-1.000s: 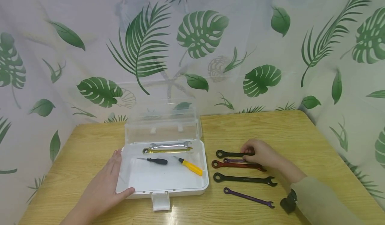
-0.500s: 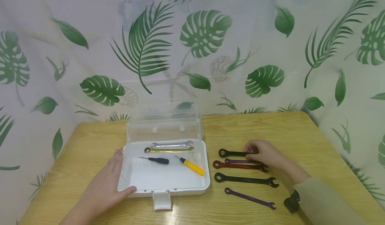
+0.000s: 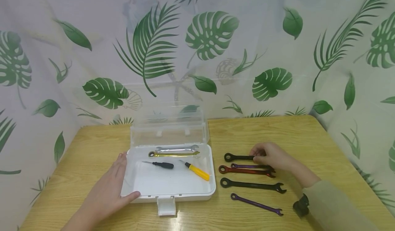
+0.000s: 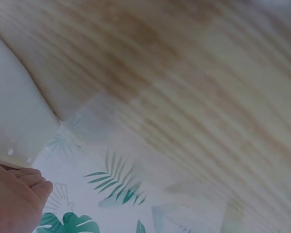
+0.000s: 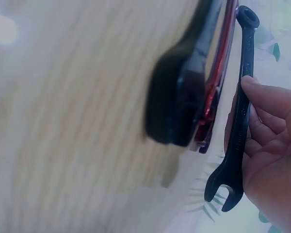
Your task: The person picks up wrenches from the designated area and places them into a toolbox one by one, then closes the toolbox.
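Note:
In the head view my right hand (image 3: pixel 273 158) pinches the rearmost black ratchet wrench (image 3: pixel 239 157) by its shaft, its ring end pointing left. The right wrist view shows the thumb against that black wrench's shaft, with the open-ended jaw free below. Just in front lie a small purple wrench (image 3: pixel 247 166) and a red wrench (image 3: pixel 236 170), close together. My left hand (image 3: pixel 106 186) rests along the left side of a white plastic toolbox (image 3: pixel 154 184), its thumb over the front rim. Fingers of the left hand (image 4: pixel 31 187) also appear in the left wrist view.
Inside the toolbox lie a silver wrench (image 3: pixel 177 149), a gold wrench (image 3: pixel 176 154), a black-handled screwdriver (image 3: pixel 163 165) and a yellow-handled knife (image 3: pixel 199 172). Its clear lid (image 3: pixel 168 135) stands raised. Nearer the front are another black wrench (image 3: pixel 253 184) and a purple wrench (image 3: pixel 257 204).
My right hand has shifted slightly back, uncovering more of the small purple wrench's right end. My left hand stays at the toolbox. The head view has turned a little.

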`<state>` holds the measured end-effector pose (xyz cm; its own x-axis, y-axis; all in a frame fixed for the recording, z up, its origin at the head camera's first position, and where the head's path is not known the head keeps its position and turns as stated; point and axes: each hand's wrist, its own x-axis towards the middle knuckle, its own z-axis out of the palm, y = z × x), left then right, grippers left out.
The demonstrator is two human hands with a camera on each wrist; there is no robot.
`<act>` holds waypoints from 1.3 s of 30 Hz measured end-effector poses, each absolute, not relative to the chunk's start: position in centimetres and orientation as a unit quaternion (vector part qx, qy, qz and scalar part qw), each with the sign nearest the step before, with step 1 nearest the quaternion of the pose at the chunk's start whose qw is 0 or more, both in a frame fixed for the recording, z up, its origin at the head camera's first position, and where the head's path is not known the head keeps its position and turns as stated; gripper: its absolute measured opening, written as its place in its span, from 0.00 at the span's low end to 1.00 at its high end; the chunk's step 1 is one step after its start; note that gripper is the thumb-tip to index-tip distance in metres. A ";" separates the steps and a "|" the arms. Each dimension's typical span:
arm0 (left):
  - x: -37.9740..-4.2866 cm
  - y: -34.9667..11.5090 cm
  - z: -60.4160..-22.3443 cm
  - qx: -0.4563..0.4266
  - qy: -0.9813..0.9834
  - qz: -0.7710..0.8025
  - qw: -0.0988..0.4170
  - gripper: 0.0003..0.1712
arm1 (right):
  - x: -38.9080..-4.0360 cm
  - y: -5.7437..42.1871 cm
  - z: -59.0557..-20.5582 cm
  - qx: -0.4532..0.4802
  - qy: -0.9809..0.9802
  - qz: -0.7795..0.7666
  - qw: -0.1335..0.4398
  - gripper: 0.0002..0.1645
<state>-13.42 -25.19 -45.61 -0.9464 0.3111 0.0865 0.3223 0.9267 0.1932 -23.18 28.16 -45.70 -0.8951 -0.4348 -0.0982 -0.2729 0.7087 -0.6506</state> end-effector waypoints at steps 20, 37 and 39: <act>-13.4 -25.2 -45.2 -0.173 -0.981 -0.081 0.030 0.71 | -23.5 26.4 -43.1 -0.178 0.936 -0.299 0.055 0.05; -13.5 -25.1 -45.4 -0.169 -0.981 -0.086 0.029 0.71 | -23.5 24.7 -39.3 -0.199 0.929 -0.310 0.021 0.05; -13.5 -25.1 -45.4 -0.169 -0.981 -0.088 0.029 0.71 | -23.5 24.4 -39.0 -0.202 0.928 -0.313 0.020 0.05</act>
